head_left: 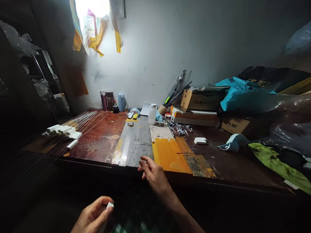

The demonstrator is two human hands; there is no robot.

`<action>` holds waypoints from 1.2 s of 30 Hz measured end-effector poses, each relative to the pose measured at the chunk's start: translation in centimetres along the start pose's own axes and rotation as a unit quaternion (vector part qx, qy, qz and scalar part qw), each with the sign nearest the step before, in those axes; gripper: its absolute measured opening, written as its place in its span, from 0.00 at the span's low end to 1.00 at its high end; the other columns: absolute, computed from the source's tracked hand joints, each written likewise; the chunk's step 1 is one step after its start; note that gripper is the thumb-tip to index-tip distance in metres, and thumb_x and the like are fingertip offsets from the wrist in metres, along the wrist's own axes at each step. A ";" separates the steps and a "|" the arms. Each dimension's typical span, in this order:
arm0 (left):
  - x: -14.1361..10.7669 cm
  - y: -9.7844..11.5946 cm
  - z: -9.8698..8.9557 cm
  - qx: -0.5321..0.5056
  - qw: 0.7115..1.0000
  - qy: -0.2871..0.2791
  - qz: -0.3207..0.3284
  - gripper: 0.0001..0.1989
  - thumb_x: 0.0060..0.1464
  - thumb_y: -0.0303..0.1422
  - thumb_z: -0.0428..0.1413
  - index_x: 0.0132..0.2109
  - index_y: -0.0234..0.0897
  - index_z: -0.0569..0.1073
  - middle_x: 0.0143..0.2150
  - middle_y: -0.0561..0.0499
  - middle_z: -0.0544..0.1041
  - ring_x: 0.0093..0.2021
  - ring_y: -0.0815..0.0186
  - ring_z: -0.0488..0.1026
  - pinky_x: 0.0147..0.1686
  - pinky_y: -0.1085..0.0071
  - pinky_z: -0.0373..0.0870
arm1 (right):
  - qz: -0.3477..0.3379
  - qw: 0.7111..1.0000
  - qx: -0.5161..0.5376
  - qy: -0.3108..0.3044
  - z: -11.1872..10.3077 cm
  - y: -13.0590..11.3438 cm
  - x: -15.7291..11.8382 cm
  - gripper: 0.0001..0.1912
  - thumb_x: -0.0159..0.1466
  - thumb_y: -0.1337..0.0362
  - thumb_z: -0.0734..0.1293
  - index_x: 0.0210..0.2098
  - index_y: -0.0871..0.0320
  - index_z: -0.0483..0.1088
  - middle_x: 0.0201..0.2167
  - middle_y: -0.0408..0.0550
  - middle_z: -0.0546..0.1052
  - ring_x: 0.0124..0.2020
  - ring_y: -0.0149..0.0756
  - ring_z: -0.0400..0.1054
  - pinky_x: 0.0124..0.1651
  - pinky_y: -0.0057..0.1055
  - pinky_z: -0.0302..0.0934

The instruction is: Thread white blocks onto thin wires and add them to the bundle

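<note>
Below the table's front edge, my left hand [91, 216] grips a small white block [110, 205] between thumb and fingers. A short dark tip shows at the block's top, and most of the block is hidden by the hand. My right hand [154, 174] is at the table's front edge, beside the grey strip, its thumb and fingers drawn together. Whatever they may hold is too small to make out. On the table's left side lie several white blocks [64, 130] with long thin rods [82, 119] sticking out. Another white block [200, 140] rests on the right side.
A metal ruler [125, 149] lies on the grey strip, left of an orange-taped patch [170, 153]. Behind stand a white bottle [152, 114], a blue flask [121, 103] and a holder of dark rods [176, 89]. Boxes [202, 98], a face mask [233, 142] and green cloth [277, 163] occupy the right.
</note>
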State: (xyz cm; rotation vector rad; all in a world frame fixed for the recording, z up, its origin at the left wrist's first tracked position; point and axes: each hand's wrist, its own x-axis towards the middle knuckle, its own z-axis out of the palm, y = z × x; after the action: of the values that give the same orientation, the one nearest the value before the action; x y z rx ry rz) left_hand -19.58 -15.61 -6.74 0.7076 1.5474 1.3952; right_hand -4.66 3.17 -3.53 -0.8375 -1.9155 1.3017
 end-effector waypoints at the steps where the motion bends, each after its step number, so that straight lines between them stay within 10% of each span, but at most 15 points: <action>1: 0.7 0.2 0.0 -0.027 0.999 -0.013 -0.019 0.19 0.43 0.47 0.64 0.37 0.37 0.77 0.20 0.54 0.73 0.20 0.67 0.70 0.19 0.75 0.65 | -0.029 0.997 -0.064 0.024 0.3 0.0 0.6 0.18 0.67 0.53 0.59 0.49 0.57 0.68 0.31 0.49 0.78 0.27 0.36 0.72 0.31 0.31 0.64; 10: 7.4 1.3 1.2 -0.158 0.983 -0.056 -0.073 0.28 0.34 0.50 0.67 0.37 0.33 0.74 0.23 0.52 0.76 0.20 0.70 0.71 0.13 0.79 0.62 | -0.193 0.923 -0.332 0.019 4.2 -0.7 4.9 0.12 0.64 0.68 0.62 0.48 0.59 0.70 0.46 0.53 0.75 0.49 0.44 0.67 0.53 0.41 0.59; 36: 9.7 3.8 2.6 -0.134 0.985 -0.061 -0.093 0.19 0.42 0.44 0.66 0.29 0.30 0.75 0.24 0.48 0.78 0.22 0.68 0.74 0.20 0.77 0.66 | -0.205 0.934 -0.292 0.023 5.7 1.0 7.5 0.16 0.63 0.68 0.63 0.51 0.60 0.67 0.51 0.55 0.73 0.54 0.45 0.64 0.60 0.46 0.52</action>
State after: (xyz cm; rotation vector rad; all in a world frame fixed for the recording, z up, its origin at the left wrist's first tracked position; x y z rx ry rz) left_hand -21.96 -5.22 -5.27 0.4626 1.2662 1.3607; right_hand -13.40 6.48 -4.81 -0.6721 -2.3158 0.4580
